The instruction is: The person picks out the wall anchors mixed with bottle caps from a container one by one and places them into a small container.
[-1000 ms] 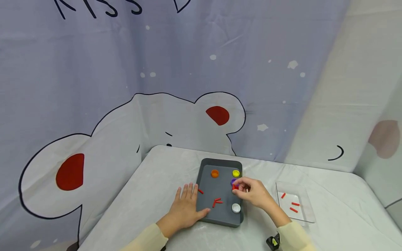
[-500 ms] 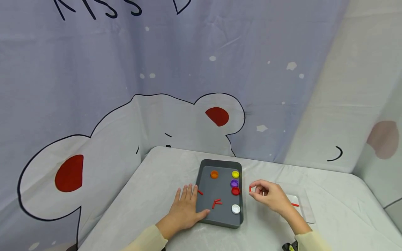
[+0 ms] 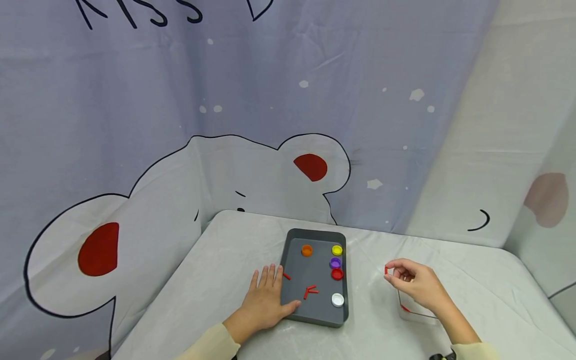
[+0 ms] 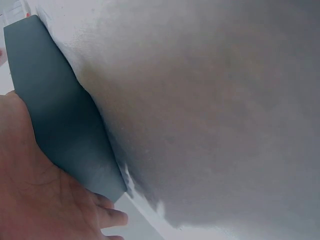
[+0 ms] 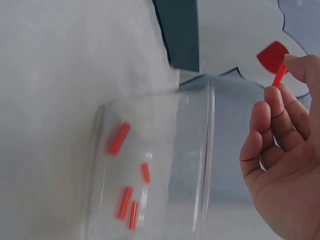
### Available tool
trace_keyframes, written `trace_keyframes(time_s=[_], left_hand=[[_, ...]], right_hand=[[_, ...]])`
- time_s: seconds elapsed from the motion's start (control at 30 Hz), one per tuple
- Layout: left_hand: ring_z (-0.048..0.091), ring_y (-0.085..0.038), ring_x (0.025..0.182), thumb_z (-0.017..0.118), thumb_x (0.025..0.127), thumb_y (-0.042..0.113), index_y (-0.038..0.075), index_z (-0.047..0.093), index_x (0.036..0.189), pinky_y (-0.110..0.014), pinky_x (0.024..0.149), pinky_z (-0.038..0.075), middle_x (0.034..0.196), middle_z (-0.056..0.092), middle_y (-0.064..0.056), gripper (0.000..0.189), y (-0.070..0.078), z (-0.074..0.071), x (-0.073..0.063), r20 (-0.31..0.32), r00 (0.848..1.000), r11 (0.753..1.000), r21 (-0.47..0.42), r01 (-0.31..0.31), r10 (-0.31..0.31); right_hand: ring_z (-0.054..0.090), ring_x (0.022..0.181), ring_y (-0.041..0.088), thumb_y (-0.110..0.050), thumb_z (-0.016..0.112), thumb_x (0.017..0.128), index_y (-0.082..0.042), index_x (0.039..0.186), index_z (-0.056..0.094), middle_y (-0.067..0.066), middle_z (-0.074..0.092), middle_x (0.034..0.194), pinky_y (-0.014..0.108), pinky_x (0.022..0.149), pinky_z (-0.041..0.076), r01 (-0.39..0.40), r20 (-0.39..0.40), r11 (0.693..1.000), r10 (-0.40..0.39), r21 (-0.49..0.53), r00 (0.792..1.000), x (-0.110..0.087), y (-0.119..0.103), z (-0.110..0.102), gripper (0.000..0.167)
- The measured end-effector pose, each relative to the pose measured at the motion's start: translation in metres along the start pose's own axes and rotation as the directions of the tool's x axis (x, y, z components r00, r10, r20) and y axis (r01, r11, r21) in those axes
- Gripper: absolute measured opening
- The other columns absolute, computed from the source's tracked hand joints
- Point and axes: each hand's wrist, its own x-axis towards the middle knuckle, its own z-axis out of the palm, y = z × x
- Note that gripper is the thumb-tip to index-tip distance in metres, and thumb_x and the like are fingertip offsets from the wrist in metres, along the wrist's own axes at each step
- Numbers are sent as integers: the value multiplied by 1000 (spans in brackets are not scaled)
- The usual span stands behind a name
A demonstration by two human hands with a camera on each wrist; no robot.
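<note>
My right hand (image 3: 420, 285) pinches a short red stick (image 3: 386, 270) upright between thumb and index fingertip, above the clear plastic box (image 3: 416, 317). The right wrist view shows the same red stick (image 5: 280, 75) at the fingertips, with other red sticks (image 5: 119, 138) inside the box. Fingers spread and straight, my left hand (image 3: 265, 302) lies along the left side of the grey tray (image 3: 315, 317), its thumb over the near corner. In the left wrist view, the palm (image 4: 45, 190) is against the tray's outer wall (image 4: 65, 110).
Inside the tray are orange (image 3: 306, 251), yellow (image 3: 337, 250), purple (image 3: 335, 263), red (image 3: 337, 274) and white (image 3: 337, 300) round caps. Several loose red sticks (image 3: 310, 291) lie on its floor. A printed cloth backdrop (image 3: 252, 100) hangs behind the white-covered table (image 3: 234, 250).
My right hand has moved right, from over the red cap in the tray to above the clear box, carrying a red stick. The left hand has stayed in place.
</note>
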Motion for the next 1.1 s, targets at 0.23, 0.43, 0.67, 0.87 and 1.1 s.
trace_keyframes(time_s=[0.23,0.43,0.67,0.87,1.1], left_hand=[[22,-42,152,48,92,73,-3,26,158,-61,121,10,163,26,-25,103,0,-1,-1,11,1000,1000,-6,3,-3],[21,-43,152,50,93,71,-4,25,158,-62,120,10,163,26,-25,102,0,0,0,10,1000,1000,-4,-1,1],[22,-43,151,49,93,72,-4,26,158,-62,120,11,162,27,-25,102,0,-1,-1,8,1000,1000,-2,-2,2],[23,-43,151,46,92,74,-3,27,158,-61,121,12,162,27,-25,103,0,-1,-1,9,1000,1000,16,0,-1],[22,-42,152,46,92,74,-3,26,158,-61,121,11,163,26,-24,103,0,-1,-1,17,1000,1000,5,5,-5]], right_hand=[[59,67,7,-17,78,89,-11,106,73,-8,63,76,24,60,48,-83,0,996,83,-36,997,-11,14,-19,18],[58,69,7,-22,78,90,-10,108,72,-7,63,78,23,61,48,-121,3,991,121,-49,993,-19,27,-29,22],[63,70,7,-23,76,92,-6,110,72,-4,67,80,22,64,50,-148,-9,988,148,-35,989,-25,35,-36,25],[62,71,4,-23,75,93,-7,111,72,-5,68,82,22,62,48,-150,-25,987,149,-55,988,-27,43,-39,24],[59,69,4,-23,72,95,-7,112,73,-4,66,79,22,61,45,-167,-31,984,166,-67,986,-29,46,-41,23]])
